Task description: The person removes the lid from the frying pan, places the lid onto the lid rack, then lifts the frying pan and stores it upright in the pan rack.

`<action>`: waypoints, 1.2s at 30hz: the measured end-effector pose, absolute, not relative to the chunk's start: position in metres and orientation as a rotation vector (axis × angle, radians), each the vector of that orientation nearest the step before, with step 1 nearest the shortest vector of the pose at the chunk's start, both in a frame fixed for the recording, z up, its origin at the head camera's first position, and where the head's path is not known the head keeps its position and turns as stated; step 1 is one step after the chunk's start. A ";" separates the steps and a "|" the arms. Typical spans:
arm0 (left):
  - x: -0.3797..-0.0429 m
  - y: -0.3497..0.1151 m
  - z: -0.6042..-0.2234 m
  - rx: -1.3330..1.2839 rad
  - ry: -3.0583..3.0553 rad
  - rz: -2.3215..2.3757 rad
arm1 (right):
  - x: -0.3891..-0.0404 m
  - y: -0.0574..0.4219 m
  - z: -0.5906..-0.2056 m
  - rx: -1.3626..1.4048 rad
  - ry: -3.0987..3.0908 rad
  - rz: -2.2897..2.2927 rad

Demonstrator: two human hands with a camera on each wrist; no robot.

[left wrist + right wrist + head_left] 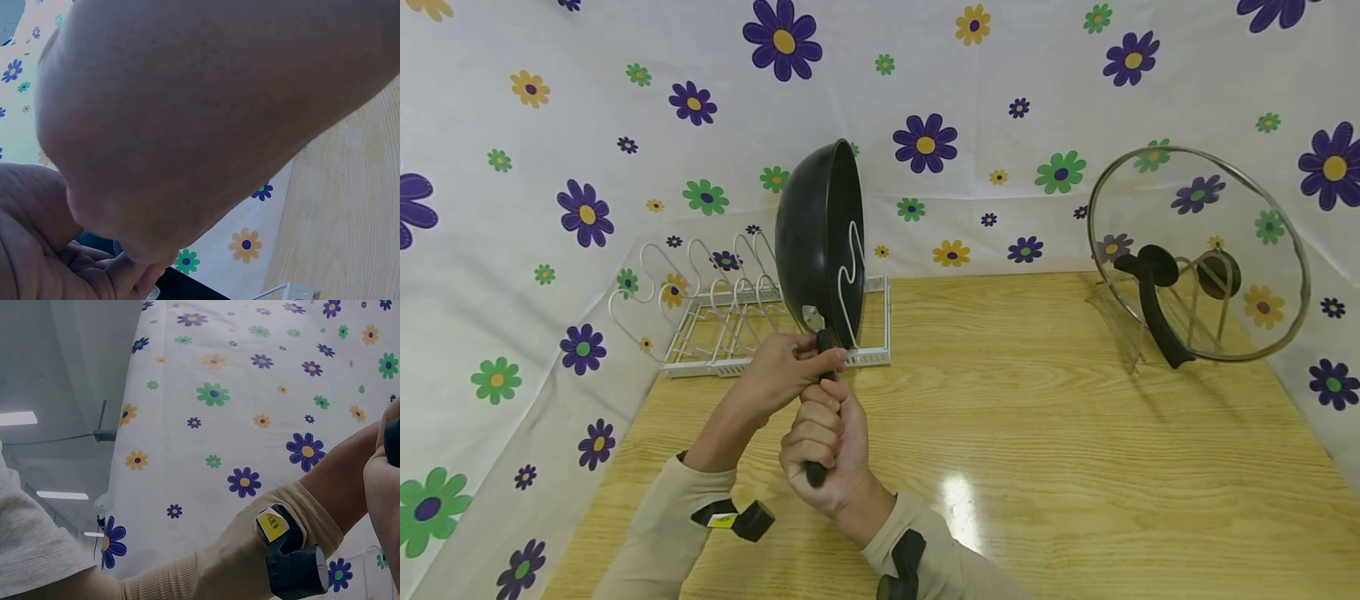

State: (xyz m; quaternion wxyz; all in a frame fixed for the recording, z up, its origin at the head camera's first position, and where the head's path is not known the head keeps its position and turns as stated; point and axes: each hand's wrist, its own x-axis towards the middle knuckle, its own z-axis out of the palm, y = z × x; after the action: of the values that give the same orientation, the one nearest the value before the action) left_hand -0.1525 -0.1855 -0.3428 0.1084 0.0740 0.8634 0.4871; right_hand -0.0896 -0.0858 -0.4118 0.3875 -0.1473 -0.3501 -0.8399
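Note:
A deep black frying pan [805, 225] stands on its side at the right end of a white wire rack [700, 367], its open face turned right. One looped wire of the rack shows in front of that face. My right hand [827, 446] grips the black handle [815, 475], whose end sticks out below the fist. Higher up, close to the pan's bracket, my left hand [778, 371] pinches the same handle between thumb and fingers. In the left wrist view the left hand [150, 137] covers most of the pan. The handle's end [392, 442] shows at the right wrist view's edge.
A glass lid [1225, 242] with a black handle leans upright in a small wire stand [1138, 346] at the right on the wooden table [1037, 450]. Flowered cloth [1000, 83] hangs behind and along the sides. Empty wire loops [700, 258] rise from the rack's left part.

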 end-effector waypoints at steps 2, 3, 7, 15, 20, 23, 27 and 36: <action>-0.153 -0.185 -0.344 0.199 2.550 1.408 | -0.090 -0.085 -0.413 -0.369 -0.893 -2.137; -0.153 -0.185 -0.345 0.192 2.552 1.400 | -0.090 -0.085 -0.414 -0.366 -0.894 -2.136; -0.153 -0.186 -0.347 0.184 2.556 1.388 | -0.089 -0.085 -0.415 -0.364 -0.895 -2.133; -0.153 -0.186 -0.347 0.194 2.547 1.412 | -0.090 -0.085 -0.415 -0.373 -0.894 -2.133; -0.153 -0.186 -0.348 0.194 2.542 1.413 | -0.090 -0.085 -0.415 -0.365 -0.887 -2.139; -0.153 -0.187 -0.349 0.192 2.535 1.410 | -0.090 -0.085 -0.415 -0.360 -0.877 -2.144; -0.153 -0.187 -0.349 0.205 2.537 1.406 | -0.089 -0.085 -0.416 -0.363 -0.866 -2.146; -0.151 -0.187 -0.353 0.213 2.523 1.416 | -0.089 -0.083 -0.421 -0.351 -0.817 -2.156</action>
State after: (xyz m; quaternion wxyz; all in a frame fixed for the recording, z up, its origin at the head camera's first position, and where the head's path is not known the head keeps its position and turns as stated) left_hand -0.1510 -0.1867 -0.3527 0.1200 0.0730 0.8634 0.4846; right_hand -0.0885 -0.0833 -0.4205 0.3939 -0.1385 -0.3219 -0.8497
